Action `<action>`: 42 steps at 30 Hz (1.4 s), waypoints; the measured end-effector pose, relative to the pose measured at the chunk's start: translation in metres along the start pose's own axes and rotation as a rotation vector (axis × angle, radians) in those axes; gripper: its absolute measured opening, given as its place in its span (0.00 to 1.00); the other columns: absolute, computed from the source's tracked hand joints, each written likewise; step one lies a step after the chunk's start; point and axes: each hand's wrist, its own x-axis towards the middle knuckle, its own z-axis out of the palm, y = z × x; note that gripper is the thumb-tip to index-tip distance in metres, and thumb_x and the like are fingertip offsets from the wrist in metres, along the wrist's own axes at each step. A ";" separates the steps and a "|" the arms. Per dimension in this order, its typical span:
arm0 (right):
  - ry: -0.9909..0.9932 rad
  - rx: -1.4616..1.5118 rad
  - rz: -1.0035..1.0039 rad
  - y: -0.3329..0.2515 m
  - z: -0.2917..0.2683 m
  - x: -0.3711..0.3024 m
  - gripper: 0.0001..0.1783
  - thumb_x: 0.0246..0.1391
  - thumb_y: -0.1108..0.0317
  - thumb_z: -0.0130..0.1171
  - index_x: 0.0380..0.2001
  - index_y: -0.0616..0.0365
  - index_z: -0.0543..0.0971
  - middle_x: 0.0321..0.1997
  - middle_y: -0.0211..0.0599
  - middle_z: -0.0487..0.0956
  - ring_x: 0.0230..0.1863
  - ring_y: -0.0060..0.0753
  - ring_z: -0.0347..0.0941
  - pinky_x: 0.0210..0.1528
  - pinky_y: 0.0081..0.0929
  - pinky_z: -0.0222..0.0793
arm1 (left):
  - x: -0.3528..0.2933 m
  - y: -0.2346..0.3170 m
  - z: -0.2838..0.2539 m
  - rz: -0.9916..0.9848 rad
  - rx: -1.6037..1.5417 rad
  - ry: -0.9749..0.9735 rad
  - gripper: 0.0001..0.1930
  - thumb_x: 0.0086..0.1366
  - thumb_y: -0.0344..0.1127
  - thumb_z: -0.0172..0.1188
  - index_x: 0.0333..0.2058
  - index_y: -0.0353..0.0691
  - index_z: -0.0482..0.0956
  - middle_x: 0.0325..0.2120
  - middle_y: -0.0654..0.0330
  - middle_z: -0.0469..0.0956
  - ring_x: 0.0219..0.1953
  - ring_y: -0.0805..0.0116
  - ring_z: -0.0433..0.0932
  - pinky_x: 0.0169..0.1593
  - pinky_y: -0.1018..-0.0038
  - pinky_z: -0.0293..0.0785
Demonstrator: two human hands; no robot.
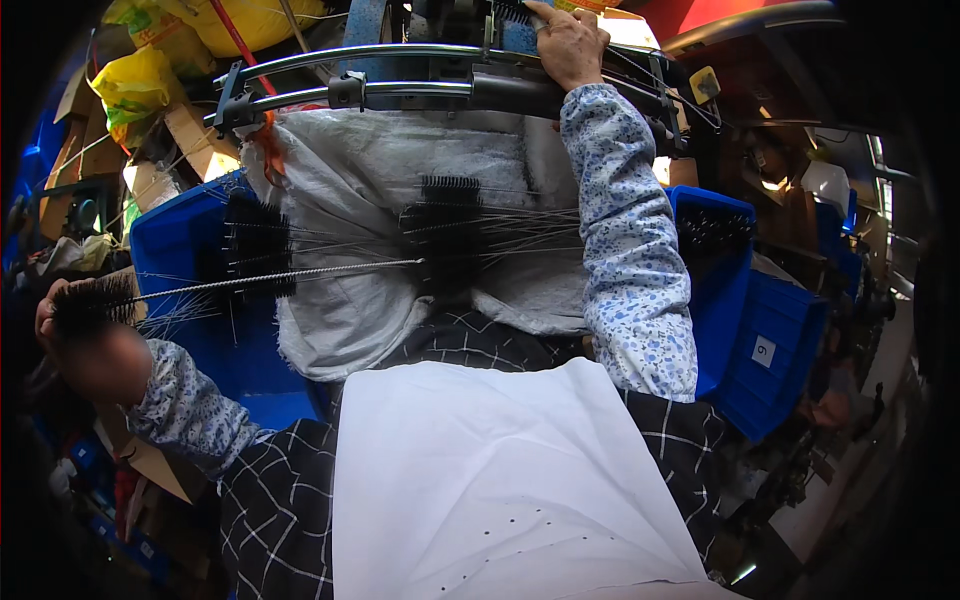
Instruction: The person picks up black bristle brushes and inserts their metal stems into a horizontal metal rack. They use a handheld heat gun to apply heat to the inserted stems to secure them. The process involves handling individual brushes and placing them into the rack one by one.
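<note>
My left hand [105, 362], partly blurred, is closed on the bristled end of a black twisted-wire brush [95, 305]. Its bare wire stem points right across my lap. Up at the machine [420, 88] with metal rods, my right hand [575, 48] has its fingers curled beside some black bristles [513, 12]; what it grips is hidden. Several more black brushes [440, 225] lie in a bunch on a whitish woven sack [350, 150] over my knees, their thin wire stems spreading to both sides. More dark bristles [258, 245] sit at the left of the sack.
A blue bin [170, 235] stands at my left, with wire stems over it. On the right are another blue bin [715, 290] holding black brushes [715, 232] and a blue crate [770, 350]. Yellow bags [135, 85] and cardboard pieces [200, 135] crowd the far left.
</note>
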 end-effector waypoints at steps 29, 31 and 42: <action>0.047 0.078 0.097 -0.005 0.010 -0.017 0.22 0.43 0.63 0.54 0.43 0.60 0.71 0.44 0.43 0.72 0.44 0.41 0.69 0.49 0.32 0.63 | 0.003 -0.002 -0.006 0.066 0.028 0.219 0.14 0.60 0.35 0.41 0.39 0.32 0.68 0.39 0.51 0.70 0.42 0.62 0.70 0.47 0.66 0.68; 0.044 0.077 0.109 -0.013 0.010 -0.015 0.22 0.43 0.62 0.54 0.43 0.58 0.71 0.44 0.42 0.72 0.44 0.41 0.69 0.48 0.33 0.63 | 0.005 0.000 -0.015 0.084 0.033 0.239 0.13 0.60 0.35 0.42 0.39 0.33 0.68 0.39 0.51 0.70 0.42 0.62 0.70 0.47 0.67 0.68; -0.037 0.047 0.197 -0.076 0.015 -0.004 0.20 0.43 0.66 0.49 0.43 0.59 0.70 0.36 0.41 0.73 0.36 0.40 0.71 0.38 0.39 0.64 | 0.003 -0.006 -0.002 0.075 0.064 0.215 0.14 0.60 0.34 0.41 0.40 0.31 0.67 0.38 0.50 0.70 0.42 0.61 0.70 0.46 0.64 0.68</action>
